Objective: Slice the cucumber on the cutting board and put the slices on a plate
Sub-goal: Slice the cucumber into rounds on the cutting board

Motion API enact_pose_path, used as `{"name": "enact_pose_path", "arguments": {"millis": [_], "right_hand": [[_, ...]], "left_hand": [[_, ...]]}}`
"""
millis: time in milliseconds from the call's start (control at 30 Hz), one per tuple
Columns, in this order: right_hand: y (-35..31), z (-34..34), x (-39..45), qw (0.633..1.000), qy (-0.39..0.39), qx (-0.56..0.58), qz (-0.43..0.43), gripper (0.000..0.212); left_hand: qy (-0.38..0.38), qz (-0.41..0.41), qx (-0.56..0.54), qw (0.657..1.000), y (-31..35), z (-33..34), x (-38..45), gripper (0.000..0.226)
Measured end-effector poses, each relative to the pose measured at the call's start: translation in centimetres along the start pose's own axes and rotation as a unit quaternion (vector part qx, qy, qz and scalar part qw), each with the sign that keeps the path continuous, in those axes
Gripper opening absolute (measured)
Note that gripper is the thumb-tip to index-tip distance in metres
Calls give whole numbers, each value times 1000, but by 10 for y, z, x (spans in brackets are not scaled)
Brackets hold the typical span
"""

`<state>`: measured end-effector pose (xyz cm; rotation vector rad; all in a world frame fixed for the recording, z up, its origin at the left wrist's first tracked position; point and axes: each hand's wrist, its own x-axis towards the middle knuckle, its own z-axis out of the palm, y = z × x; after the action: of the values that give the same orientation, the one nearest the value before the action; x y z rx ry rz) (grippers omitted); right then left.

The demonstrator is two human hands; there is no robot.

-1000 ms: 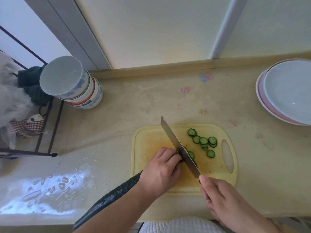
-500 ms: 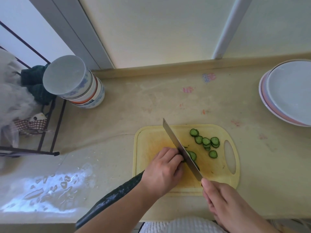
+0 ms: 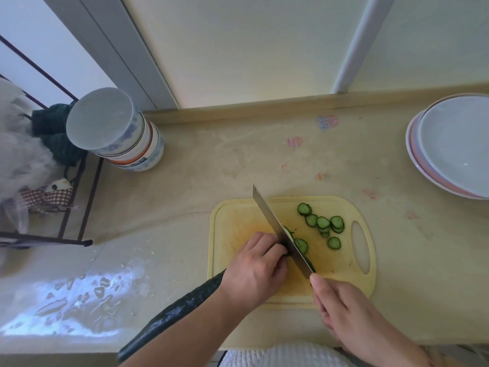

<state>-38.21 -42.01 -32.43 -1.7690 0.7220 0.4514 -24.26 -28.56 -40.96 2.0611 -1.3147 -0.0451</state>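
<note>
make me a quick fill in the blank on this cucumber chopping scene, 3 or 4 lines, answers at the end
1. The left hand holds down the long dark green cucumber on the pale ____ plastic cutting board.
2. The right hand grips the ____ with the broad steel blade.
3. The cut green cucumber slices lie on the board, between the blade and the board's ____ hole.
4. The stacked white plates hold ____ slices so far.

Missing words: yellow; knife; handle; no
</note>
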Motion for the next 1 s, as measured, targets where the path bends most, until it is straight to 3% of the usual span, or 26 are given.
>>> {"name": "enact_pose_path", "arguments": {"millis": [733, 900, 1000], "right_hand": [[9, -6, 8, 999, -9, 31, -8, 54], [5, -33, -5, 982, 74, -155, -80, 58], [8, -45, -4, 930, 134, -328, -102, 63]], "left_hand": [[27, 11, 3, 1000, 3, -4, 0, 3], [88, 103, 4, 991, 8, -16, -4, 14], [79, 206, 10, 975, 24, -20, 4, 18]]}}
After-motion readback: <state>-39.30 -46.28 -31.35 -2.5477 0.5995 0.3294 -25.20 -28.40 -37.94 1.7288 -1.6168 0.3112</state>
